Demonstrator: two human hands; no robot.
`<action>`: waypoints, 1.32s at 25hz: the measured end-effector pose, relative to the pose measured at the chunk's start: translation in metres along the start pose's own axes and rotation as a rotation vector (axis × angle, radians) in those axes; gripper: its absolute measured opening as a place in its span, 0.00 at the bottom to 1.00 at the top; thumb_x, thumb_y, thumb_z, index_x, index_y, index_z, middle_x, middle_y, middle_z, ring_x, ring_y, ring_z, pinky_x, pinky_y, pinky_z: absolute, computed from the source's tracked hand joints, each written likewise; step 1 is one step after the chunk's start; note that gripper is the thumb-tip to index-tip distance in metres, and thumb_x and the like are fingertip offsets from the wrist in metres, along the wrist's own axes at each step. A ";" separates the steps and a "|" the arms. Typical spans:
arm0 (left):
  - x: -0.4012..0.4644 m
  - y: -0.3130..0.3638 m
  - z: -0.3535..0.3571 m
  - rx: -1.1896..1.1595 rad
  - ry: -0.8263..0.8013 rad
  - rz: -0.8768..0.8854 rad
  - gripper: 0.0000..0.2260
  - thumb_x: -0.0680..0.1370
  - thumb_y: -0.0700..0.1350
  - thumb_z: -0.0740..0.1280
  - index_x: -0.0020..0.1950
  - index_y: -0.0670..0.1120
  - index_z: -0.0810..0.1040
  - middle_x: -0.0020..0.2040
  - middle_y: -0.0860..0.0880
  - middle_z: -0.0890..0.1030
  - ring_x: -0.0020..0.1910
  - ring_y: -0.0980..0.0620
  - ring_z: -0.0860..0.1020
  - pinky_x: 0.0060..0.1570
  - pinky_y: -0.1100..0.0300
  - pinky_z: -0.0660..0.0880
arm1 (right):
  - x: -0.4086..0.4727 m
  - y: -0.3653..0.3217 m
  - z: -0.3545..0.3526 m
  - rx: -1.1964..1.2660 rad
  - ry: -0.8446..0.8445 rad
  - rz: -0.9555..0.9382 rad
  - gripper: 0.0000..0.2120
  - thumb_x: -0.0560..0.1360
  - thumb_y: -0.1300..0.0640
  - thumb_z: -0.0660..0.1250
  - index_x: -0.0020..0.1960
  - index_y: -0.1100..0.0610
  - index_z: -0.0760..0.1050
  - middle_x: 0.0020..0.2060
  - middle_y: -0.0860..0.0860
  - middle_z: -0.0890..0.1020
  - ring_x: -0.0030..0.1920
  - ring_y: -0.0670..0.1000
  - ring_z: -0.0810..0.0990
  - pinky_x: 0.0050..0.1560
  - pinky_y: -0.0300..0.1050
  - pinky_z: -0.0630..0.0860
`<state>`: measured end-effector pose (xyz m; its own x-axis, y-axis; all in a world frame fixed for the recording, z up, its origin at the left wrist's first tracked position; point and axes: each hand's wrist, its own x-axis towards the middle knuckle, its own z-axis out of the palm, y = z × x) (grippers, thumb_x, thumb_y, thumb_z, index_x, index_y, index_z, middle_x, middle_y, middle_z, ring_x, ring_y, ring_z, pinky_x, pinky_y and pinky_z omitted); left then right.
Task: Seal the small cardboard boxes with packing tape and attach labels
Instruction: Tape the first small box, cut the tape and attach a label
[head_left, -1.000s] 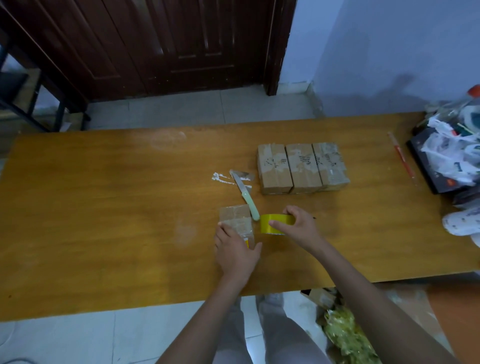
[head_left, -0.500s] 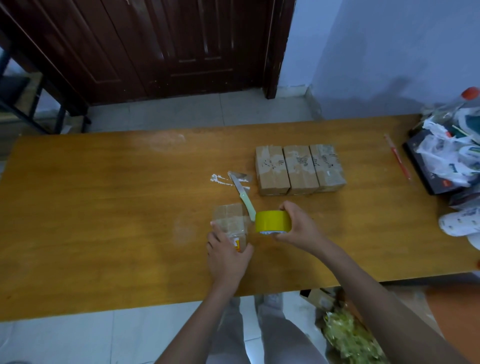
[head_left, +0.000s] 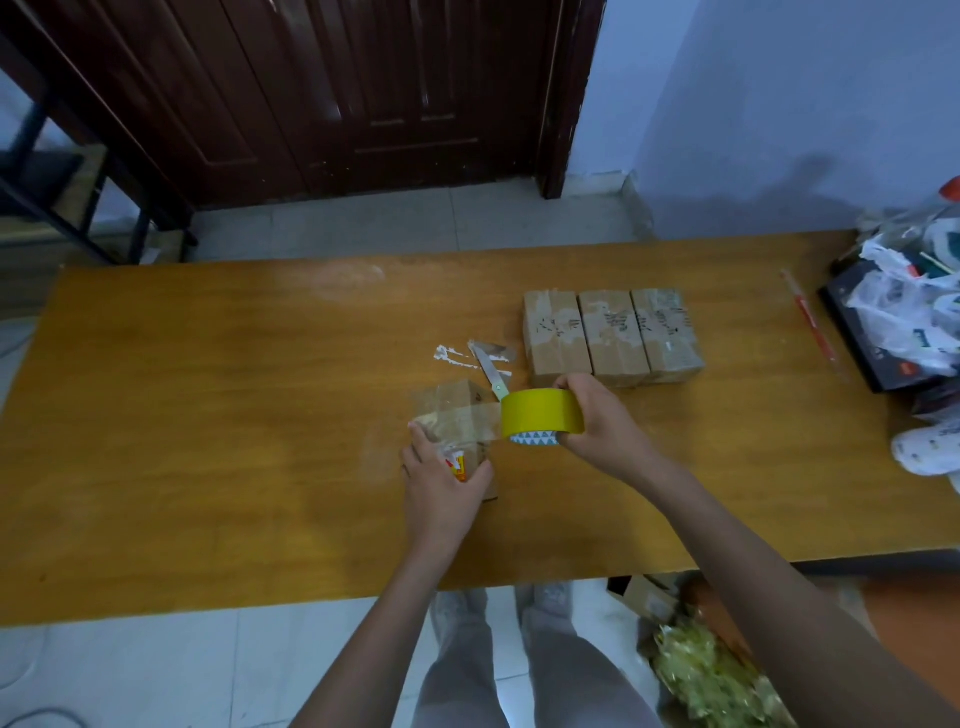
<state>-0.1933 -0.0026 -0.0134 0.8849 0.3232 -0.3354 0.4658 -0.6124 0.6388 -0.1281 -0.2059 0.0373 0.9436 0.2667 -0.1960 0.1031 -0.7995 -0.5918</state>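
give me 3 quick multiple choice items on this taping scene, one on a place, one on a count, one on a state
1. Where does the knife lie?
A. left of the box row
B. on the floor
C. on the black tray

2. How many boxes stand in the far row?
A. two
B. three
C. five

3. What is the tape roll's state?
A. lying flat, untouched
B. held, a strip stretched onto the near box
C. stacked on the row

Key: 1 A, blade beside the leftmost box; 2 B, three side by side; 3 B, the right hand grips it while the left hand holds the box.
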 end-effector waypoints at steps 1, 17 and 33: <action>0.004 -0.002 -0.006 -0.004 0.026 -0.002 0.49 0.72 0.58 0.71 0.80 0.44 0.44 0.75 0.41 0.60 0.73 0.42 0.60 0.66 0.50 0.65 | 0.001 0.002 -0.004 -0.138 0.015 -0.011 0.21 0.69 0.65 0.71 0.58 0.54 0.69 0.51 0.50 0.72 0.48 0.51 0.73 0.42 0.43 0.70; 0.034 -0.010 -0.072 -0.367 -0.066 -0.013 0.46 0.72 0.55 0.73 0.80 0.51 0.46 0.80 0.52 0.51 0.78 0.49 0.50 0.74 0.44 0.58 | 0.013 -0.019 -0.043 -0.826 0.171 0.136 0.28 0.63 0.68 0.71 0.60 0.57 0.68 0.51 0.52 0.74 0.51 0.56 0.74 0.56 0.55 0.67; 0.024 -0.014 -0.104 -1.064 -0.247 -0.060 0.38 0.62 0.51 0.73 0.70 0.42 0.69 0.55 0.44 0.81 0.48 0.47 0.82 0.38 0.55 0.80 | 0.013 -0.018 -0.060 -0.456 0.225 0.021 0.17 0.66 0.70 0.68 0.53 0.60 0.69 0.49 0.55 0.75 0.46 0.56 0.74 0.39 0.48 0.70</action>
<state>-0.1784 0.0887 0.0418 0.8918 0.1053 -0.4401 0.3742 0.3751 0.8481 -0.0986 -0.2201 0.0924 0.9862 0.1654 -0.0011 0.1625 -0.9705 -0.1781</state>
